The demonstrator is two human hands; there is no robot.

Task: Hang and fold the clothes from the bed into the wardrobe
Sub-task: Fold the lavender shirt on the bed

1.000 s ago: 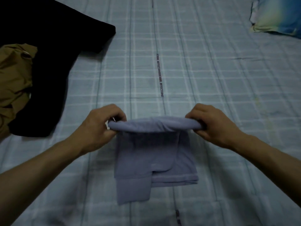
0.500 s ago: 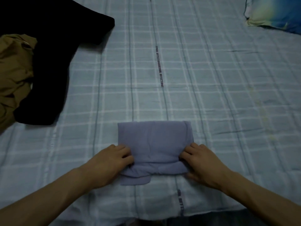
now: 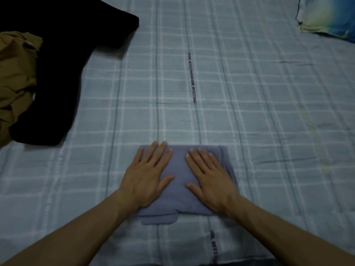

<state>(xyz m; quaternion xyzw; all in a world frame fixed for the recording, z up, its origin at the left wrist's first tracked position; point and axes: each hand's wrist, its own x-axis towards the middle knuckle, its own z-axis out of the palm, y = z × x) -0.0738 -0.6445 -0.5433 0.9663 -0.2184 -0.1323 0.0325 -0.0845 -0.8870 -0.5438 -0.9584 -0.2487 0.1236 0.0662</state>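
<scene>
A folded blue-grey garment (image 3: 179, 189) lies flat on the bed (image 3: 249, 112), near its front edge. Both hands rest on top of it with fingers straight and spread, grasping nothing: the left hand (image 3: 148, 177) presses the garment's left half, the right hand (image 3: 210, 181) its right half, thumbs pointing toward each other with bare cloth between them. A small flap of the garment pokes out below its front edge, on the left.

Well to the left of the garment and farther back lies a black garment (image 3: 63, 70), spread loosely, and a crumpled tan garment (image 3: 15, 77) lies beside it, touching it and cut off by the frame's left edge. Far back and to the right of the folded garment, a pillow (image 3: 326, 18) is cut off by the frame. The printed lettering on the checked sheet is too blurred to read.
</scene>
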